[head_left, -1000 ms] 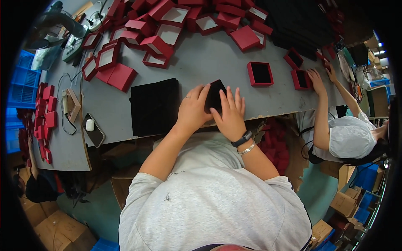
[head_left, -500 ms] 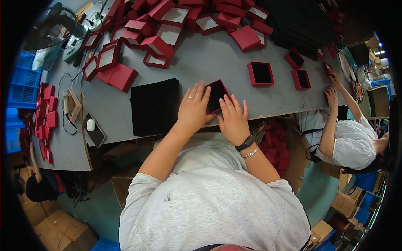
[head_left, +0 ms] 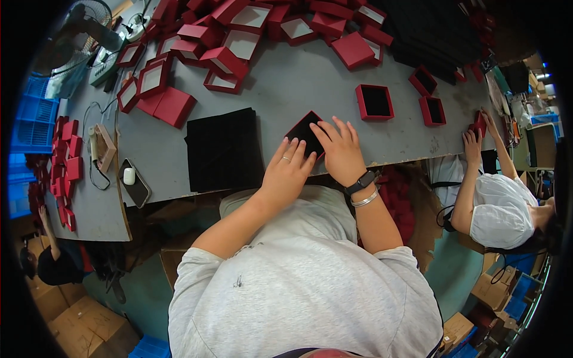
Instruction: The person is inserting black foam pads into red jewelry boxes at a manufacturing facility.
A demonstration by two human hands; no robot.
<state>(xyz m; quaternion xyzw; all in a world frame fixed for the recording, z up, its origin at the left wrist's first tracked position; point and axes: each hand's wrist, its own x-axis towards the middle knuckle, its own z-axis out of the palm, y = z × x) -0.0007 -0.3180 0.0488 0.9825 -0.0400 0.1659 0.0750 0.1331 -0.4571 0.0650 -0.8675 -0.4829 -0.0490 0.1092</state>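
A small red box (head_left: 311, 115) with a black lining sits turned at an angle on the grey table in front of me. My left hand (head_left: 287, 174), with a ring on one finger, lies over its near left side, fingers stretched onto the black lining. From the right, my right hand (head_left: 341, 154) rests its extended fingertips on the lining and the box's right edge. Both thumbs are mostly hidden. Just left of my hands lies a stack of black square sheets (head_left: 222, 150).
Red boxes and lids (head_left: 230, 64) are heaped at the back. Black-lined boxes (head_left: 375, 102) stand to the right. A phone (head_left: 138, 192) with a white case on it lies left, near a glue gun (head_left: 94, 145). At the right, a co-worker (head_left: 501, 209) handles a red box.
The box has turned under my fingers. My left hand has moved from its far left side down to the near side; my right hand has shifted up and right.
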